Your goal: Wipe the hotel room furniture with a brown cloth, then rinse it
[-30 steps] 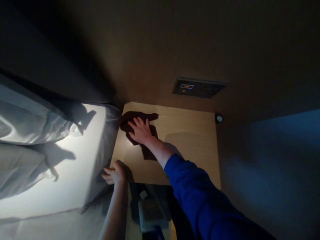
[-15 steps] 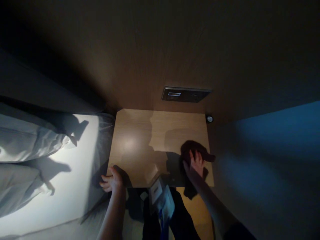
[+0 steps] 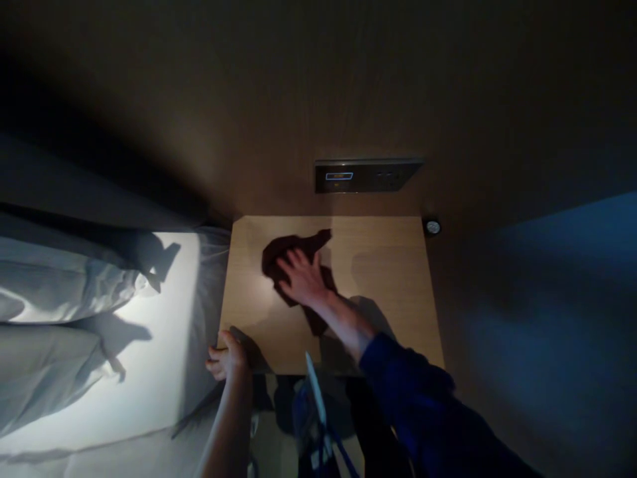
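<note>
Spread fingers of my right hand (image 3: 302,279) press flat on a dark red cloth (image 3: 279,255), which lies bunched on the light wooden tabletop (image 3: 388,279), left of its middle. One end of the cloth points up and right, and another trails toward the front edge under my wrist. At the front left corner, my left hand (image 3: 227,358) rests against the table's side edge. Its thumb is on the top and its fingers, apart, reach out past the edge. No object shows in that hand.
A dark control panel (image 3: 368,176) with a lit display is set in the wooden wall behind the table. A small round fitting (image 3: 432,227) sits by the back right corner. A white bed (image 3: 164,318) with pillows (image 3: 60,358) stands left. A badge (image 3: 316,388) hangs near the front edge.
My right hand has slid the cloth from the right front of the tabletop to the left and back. My left hand stays at the corner, its fingers slightly more curled.
</note>
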